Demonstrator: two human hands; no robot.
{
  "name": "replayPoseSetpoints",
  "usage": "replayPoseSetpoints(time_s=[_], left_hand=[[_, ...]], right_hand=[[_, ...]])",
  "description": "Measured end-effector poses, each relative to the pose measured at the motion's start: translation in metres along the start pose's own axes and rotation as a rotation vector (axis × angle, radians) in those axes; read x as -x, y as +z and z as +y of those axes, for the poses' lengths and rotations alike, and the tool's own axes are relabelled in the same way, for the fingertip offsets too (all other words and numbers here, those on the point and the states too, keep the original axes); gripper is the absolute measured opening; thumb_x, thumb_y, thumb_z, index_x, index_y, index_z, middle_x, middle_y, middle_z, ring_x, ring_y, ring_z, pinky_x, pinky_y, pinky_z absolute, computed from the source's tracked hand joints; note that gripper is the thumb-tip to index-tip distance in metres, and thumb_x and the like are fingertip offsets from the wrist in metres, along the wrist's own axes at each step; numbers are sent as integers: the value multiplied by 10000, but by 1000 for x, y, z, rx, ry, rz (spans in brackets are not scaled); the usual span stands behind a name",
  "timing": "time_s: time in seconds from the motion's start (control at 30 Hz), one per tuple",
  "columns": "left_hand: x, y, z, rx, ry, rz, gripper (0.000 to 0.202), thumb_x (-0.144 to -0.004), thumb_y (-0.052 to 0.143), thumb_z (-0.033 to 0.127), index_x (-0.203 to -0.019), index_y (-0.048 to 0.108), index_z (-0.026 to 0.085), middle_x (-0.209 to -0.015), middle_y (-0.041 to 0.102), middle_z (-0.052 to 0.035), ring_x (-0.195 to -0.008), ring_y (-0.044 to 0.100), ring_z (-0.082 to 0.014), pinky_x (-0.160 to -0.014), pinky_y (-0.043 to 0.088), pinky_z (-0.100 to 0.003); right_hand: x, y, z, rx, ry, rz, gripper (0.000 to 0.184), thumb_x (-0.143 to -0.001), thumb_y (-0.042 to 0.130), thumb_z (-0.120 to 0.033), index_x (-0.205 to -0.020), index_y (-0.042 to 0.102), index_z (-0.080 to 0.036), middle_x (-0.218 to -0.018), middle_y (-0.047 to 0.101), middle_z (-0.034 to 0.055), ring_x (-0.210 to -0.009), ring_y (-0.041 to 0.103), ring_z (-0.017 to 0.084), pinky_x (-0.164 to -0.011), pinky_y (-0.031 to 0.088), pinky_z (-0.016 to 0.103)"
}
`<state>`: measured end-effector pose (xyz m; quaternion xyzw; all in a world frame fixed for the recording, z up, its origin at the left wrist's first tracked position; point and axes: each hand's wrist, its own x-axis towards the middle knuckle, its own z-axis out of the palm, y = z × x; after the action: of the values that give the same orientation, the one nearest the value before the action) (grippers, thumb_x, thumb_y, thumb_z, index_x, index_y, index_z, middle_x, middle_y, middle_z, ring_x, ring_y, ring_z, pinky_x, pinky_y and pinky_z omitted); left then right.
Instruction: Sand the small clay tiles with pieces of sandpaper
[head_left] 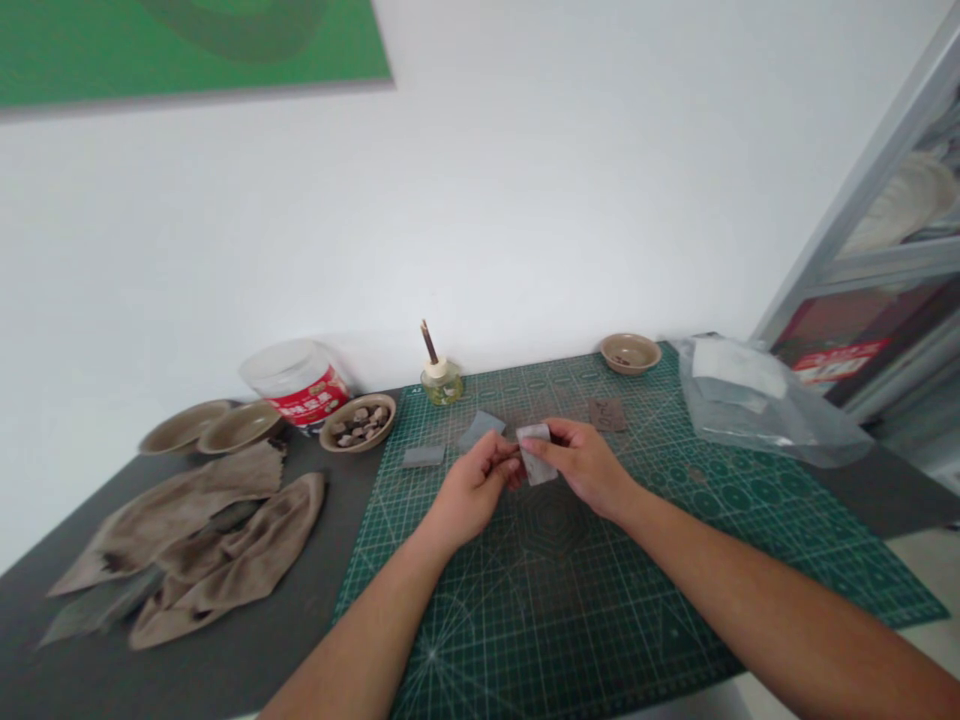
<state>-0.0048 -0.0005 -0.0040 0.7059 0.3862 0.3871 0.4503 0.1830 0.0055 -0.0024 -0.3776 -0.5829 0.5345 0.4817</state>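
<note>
Left hand (471, 492) and right hand (583, 465) pinched one grey rectangular sheet (537, 465) between their fingers, above a green gridded cutting mat (570, 590).

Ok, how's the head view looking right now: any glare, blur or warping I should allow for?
In the head view, light is soft and even, with only a mild sheen on the plastic bag; the whole frame looks slightly soft, including the pale piece between the left hand and right hand; wide-angle warping skews the cutting mat and tilts the grey frame.
</note>
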Motion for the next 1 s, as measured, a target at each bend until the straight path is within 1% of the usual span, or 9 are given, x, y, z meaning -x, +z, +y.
replayPoseSetpoints(time_s=[0.1, 0.2, 0.3, 0.47, 0.53, 0.63, 0.73, 0.83, 1.0], left_hand=[[1, 0, -1, -38, 26, 10, 68, -940, 489, 246, -889, 505, 204, -759, 614, 5, -707, 596, -148, -678, 482, -280], [1, -1, 0, -77, 30, 23, 61, -945, 477, 250, -911, 507, 210, -757, 602, 7, -702, 585, -150, -669, 471, -279], [2, -1, 1, -98, 14, 17, 62, -940, 486, 264, -910, 505, 214, -745, 597, 9, -690, 581, -152, -653, 455, -272], [5, 1, 1, -154, 15, 21, 71, -949, 490, 286, -965, 510, 219, -719, 575, 25, -660, 561, -144, -622, 424, -259], [5, 2, 2, -187, 21, 32, 61, -948, 494, 280, -952, 507, 220, -718, 574, 29, -660, 556, -141, -624, 416, -255], [6, 1, 4, -243, 29, 56, 51, -938, 497, 243, -895, 502, 216, -751, 599, 22, -690, 561, -141, -647, 412, -253], [6, 0, 7, -273, 35, 58, 70, -928, 491, 210, -858, 492, 214, -754, 602, 24, -696, 556, -140, -653, 407, -249], [6, -1, 9, -261, 38, 50, 86, -927, 480, 196, -844, 470, 215, -753, 598, 28, -696, 553, -138, -653, 410, -246], [6, -2, 9, -265, 45, 25, 93, -926, 470, 178, -840, 466, 214, -743, 586, 26, -693, 551, -141, -646, 410, -250]], right_hand=[[-1, 0, 2, -7, 25, 17, 291, -798, 696, -458, -838, 708, -169, -728, 659, 9, -616, 530, 136, -560, 390, 244], [-1, 1, 4, -66, 72, -7, 297, -785, 714, -454, -855, 722, -165, -734, 678, 12, -598, 534, 132, -550, 385, 244], [-1, 2, 6, -144, 112, -40, 316, -772, 728, -465, -870, 730, -165, -759, 707, 26, -604, 562, 136, -569, 403, 252], [0, 4, 6, -237, 209, -76, 351, -737, 751, -501, -827, 731, -163, -746, 713, 40, -641, 616, 164, -617, 448, 273], [1, 5, 6, -287, 254, -100, 354, -727, 755, -509, -824, 732, -169, -738, 710, 39, -650, 625, 171, -629, 459, 278], [1, 5, 5, -357, 293, -126, 318, -723, 769, -476, -824, 732, -176, -733, 707, 34, -662, 627, 171, -649, 468, 278], [2, 5, 4, -359, 296, -135, 283, -725, 779, -437, -822, 733, -175, -739, 706, 34, -657, 616, 163, -642, 460, 267], [3, 5, 4, -332, 264, -144, 270, -745, 766, -425, -829, 736, -170, -748, 707, 36, -650, 606, 154, -626, 441, 253], [4, 7, 6, -253, 216, -132, 307, -773, 741, -459, -829, 742, -158, -729, 705, 37, -608, 576, 138, -583, 405, 240]])
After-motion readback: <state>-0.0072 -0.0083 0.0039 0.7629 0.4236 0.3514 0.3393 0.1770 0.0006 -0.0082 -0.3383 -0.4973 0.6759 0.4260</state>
